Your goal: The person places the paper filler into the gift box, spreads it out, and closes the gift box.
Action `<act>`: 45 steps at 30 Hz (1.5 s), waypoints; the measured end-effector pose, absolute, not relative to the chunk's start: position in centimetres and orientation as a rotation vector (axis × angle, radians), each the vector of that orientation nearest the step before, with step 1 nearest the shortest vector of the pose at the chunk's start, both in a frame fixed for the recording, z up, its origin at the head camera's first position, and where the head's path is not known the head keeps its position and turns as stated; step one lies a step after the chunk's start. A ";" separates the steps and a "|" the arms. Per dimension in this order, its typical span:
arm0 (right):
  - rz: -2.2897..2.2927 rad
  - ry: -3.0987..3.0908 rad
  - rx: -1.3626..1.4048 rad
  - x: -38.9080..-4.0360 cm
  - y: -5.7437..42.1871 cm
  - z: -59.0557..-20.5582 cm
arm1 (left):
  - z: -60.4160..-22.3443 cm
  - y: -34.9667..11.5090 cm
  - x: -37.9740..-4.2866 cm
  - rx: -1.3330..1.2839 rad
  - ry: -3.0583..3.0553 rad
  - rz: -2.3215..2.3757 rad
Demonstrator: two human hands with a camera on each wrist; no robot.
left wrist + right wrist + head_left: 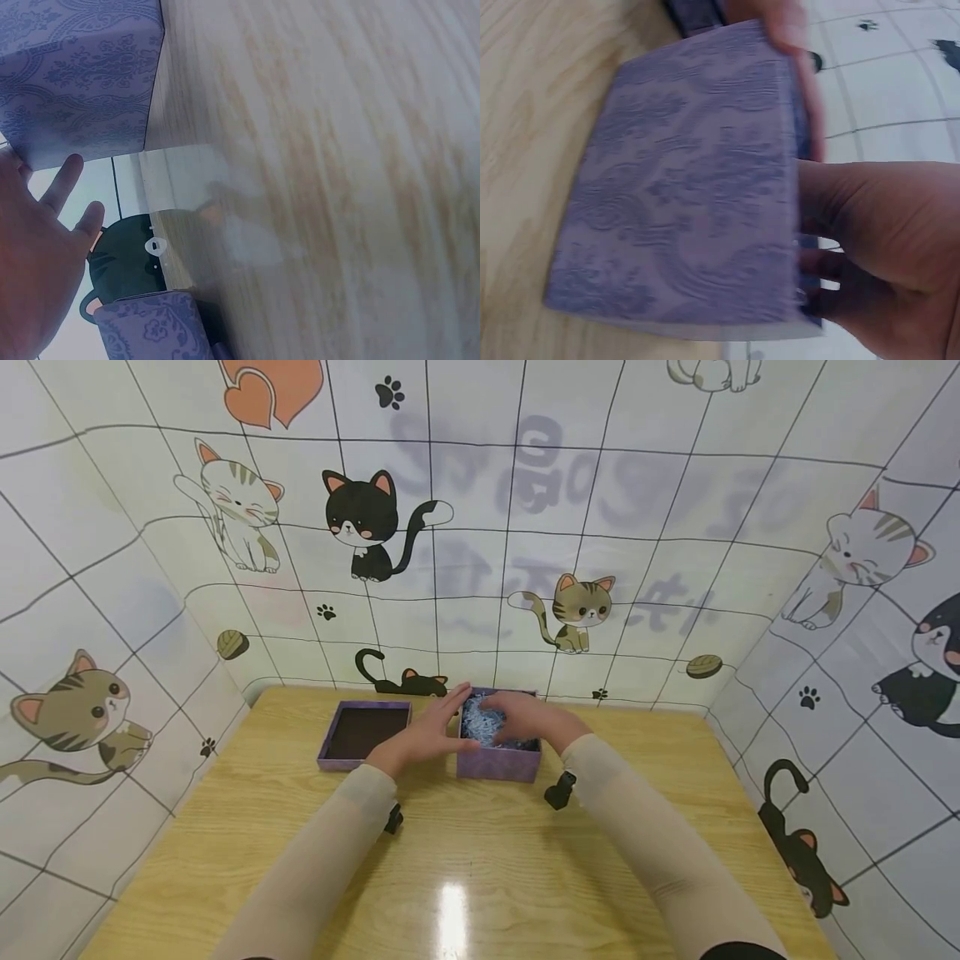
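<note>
**Right hand (536, 717) reaches into a purple box (498, 766)**

From where I stand, a shallow purple lid (367, 732) lies at the left on the far part of the wooden table (465, 843), its dark inside facing up. Just right of it is the left hand (427, 737), fingers straight and spread, grasping nothing, set against the box's left side. Next comes the box itself, upright near the far edge, with pale blue shreds (480, 722) inside. The right hand comes over from the right, its fingers bent down among the shreds; whether they grasp anything, I cannot tell. Behind stands a white backdrop (465, 560) printed with cats.
</note>
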State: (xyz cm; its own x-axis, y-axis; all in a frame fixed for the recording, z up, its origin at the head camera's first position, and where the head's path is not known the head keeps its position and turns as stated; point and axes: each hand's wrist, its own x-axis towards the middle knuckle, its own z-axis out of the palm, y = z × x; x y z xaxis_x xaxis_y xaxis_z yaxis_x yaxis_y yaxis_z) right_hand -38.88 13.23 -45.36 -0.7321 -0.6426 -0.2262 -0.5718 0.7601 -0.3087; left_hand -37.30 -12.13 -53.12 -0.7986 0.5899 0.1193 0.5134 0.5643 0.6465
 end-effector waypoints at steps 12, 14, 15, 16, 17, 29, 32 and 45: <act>-0.883 2.535 -0.846 -39.2 12.8 -46.2 | -52.7 -12.2 -36.9 0.927 2.670 1.096; -0.790 2.588 -0.809 -39.3 12.4 -46.8 | -52.7 -12.1 -36.9 0.934 2.670 1.090; -0.743 2.609 -0.788 -39.3 12.1 -47.0 | -52.8 -12.1 -37.0 0.937 2.670 1.089; -0.695 2.627 -0.774 -39.3 11.9 -47.2 | -52.8 -12.1 -37.0 0.940 2.669 1.087; -0.645 2.641 -0.765 -39.3 11.7 -47.4 | -52.9 -12.1 -37.1 0.943 2.672 1.081; -0.455 2.633 -0.913 -39.3 11.5 -48.0 | -53.1 -12.2 -37.3 0.944 2.647 1.113; -0.479 2.613 -0.936 -39.4 11.8 -47.9 | -53.1 -12.2 -37.2 0.937 2.643 1.120; -0.113 2.638 -0.923 -39.1 12.8 -45.3 | -53.0 -12.1 -37.2 0.938 2.641 1.116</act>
